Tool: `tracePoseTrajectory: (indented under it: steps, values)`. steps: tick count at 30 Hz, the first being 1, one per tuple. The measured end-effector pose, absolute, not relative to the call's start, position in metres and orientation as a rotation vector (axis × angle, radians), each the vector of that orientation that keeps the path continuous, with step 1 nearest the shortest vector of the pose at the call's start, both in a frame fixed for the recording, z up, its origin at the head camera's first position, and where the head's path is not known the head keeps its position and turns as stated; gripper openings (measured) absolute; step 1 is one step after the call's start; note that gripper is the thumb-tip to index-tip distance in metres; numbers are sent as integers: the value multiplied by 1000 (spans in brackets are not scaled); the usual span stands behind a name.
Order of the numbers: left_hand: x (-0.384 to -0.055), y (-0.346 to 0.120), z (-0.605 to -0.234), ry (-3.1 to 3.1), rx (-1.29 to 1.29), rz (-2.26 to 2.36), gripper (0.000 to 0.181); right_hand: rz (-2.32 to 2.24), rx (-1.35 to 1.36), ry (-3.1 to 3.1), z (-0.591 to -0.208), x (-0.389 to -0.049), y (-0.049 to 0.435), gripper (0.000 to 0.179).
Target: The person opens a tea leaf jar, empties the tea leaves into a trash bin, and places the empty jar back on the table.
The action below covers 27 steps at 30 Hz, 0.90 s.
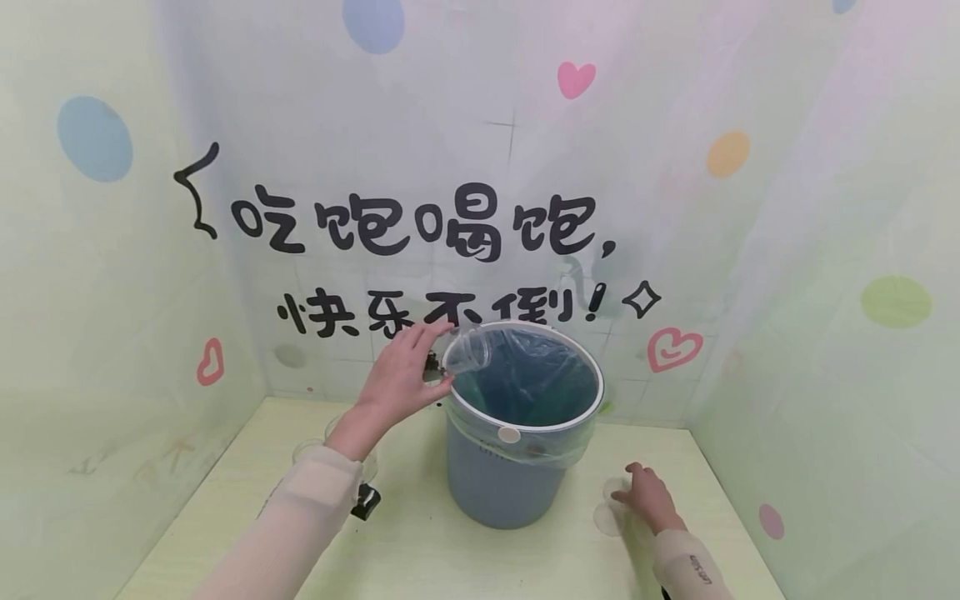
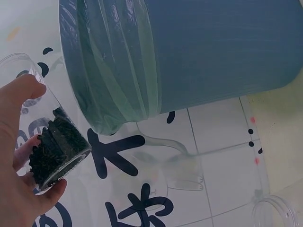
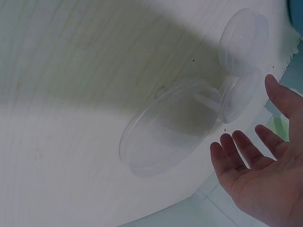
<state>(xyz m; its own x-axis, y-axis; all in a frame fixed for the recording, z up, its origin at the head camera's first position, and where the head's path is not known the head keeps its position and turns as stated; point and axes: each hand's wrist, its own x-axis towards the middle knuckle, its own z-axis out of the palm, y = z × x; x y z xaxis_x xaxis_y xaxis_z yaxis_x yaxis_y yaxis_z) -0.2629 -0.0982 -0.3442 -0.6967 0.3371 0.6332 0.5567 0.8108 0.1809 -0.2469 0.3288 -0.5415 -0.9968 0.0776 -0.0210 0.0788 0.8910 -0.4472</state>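
My left hand (image 1: 405, 367) grips a clear jar (image 1: 467, 350), tilted on its side with its mouth over the left rim of a blue bin (image 1: 502, 483). In the left wrist view, dark crinkled dried bits (image 2: 59, 142) lie toward the jar's base. The bin has a white rim and a thin translucent liner (image 1: 517, 350) folded over its edge. On the right, my right hand (image 1: 651, 498) is empty, held over the table by several clear round lids. The right wrist view shows its fingers loosely extended beside a large lid (image 3: 170, 127) and smaller lids (image 3: 239, 42).
Other clear containers (image 1: 371, 458) stand left of the bin, partly hidden by my left forearm, with a black object (image 1: 366, 502) beside them. The pale table (image 1: 420, 550) is enclosed by printed curtain walls (image 1: 825, 250) behind and at both sides.
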Motion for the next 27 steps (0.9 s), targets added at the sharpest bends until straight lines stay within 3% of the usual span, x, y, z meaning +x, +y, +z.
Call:
tracePoseTrajectory:
  steps: [27]
  values:
    - [-264, -98, -344, -2400, -641, -444, 76, -721, 98, 3115, -488, -261, 350, 58]
